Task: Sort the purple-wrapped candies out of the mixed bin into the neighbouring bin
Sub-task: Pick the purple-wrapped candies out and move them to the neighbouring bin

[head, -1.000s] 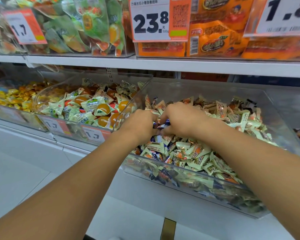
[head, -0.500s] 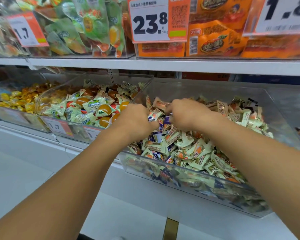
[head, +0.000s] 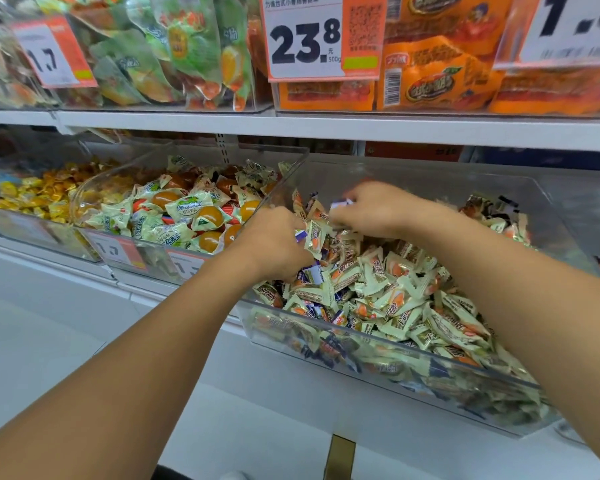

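Both hands worked inside the mixed bin [head: 551, 233]. The right hand [head: 371, 209] pinched a purple-wrapped candy [head: 340, 203] above the pile; the left hand [head: 274, 242] gripped several candies [head: 314, 237] beside the neighbouring bin [head: 291, 168]

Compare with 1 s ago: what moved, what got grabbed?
Both hands rose apart off the pile. The right hand lifted up and back, now pinching a purple-wrapped candy. The left hand came up gripping candies, purple among them. The mixed bin and neighbouring bin stayed put.
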Available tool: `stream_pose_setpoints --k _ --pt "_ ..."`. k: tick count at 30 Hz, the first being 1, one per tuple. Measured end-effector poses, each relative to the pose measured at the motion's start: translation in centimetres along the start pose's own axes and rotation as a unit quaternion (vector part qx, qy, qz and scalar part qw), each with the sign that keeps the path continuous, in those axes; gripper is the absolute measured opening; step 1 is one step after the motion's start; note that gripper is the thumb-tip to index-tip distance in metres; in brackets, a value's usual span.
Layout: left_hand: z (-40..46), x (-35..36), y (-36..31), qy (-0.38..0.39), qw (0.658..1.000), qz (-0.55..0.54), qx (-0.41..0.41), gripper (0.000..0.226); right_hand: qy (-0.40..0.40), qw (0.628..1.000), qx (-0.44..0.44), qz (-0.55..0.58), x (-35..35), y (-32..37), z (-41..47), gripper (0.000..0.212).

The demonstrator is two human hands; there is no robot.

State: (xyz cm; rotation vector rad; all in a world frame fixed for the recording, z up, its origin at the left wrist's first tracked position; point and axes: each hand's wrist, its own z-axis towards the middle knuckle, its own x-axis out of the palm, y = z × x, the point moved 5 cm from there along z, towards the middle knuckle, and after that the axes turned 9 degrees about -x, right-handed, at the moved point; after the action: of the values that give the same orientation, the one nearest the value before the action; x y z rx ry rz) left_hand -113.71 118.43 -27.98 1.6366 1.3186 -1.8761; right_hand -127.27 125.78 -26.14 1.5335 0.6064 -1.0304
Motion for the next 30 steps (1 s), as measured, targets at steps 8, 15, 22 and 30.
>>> stream_pose_setpoints --k 8,15,22,30 --pt "-1.3 -1.5 -0.2 0.006 1.0 -0.008 0.023 0.014 0.061 0.961 0.044 0.265 1.5 0.7 0.1 0.022" --pt "-2.6 -2.9 0.5 -0.015 0.998 0.048 0.028 0.011 0.061 0.98 -0.06 -0.179 2.7 1.2 1.5 0.037" --pt "-1.6 0.3 0.2 0.024 0.995 0.091 0.034 0.037 0.123 0.962 0.026 -0.243 -0.2 0.5 -0.1 0.053" --pt "0.0 1.6 -0.2 0.031 0.994 0.095 0.038 0.011 0.042 0.99 -0.077 -0.109 1.5 2.4 1.3 0.024"
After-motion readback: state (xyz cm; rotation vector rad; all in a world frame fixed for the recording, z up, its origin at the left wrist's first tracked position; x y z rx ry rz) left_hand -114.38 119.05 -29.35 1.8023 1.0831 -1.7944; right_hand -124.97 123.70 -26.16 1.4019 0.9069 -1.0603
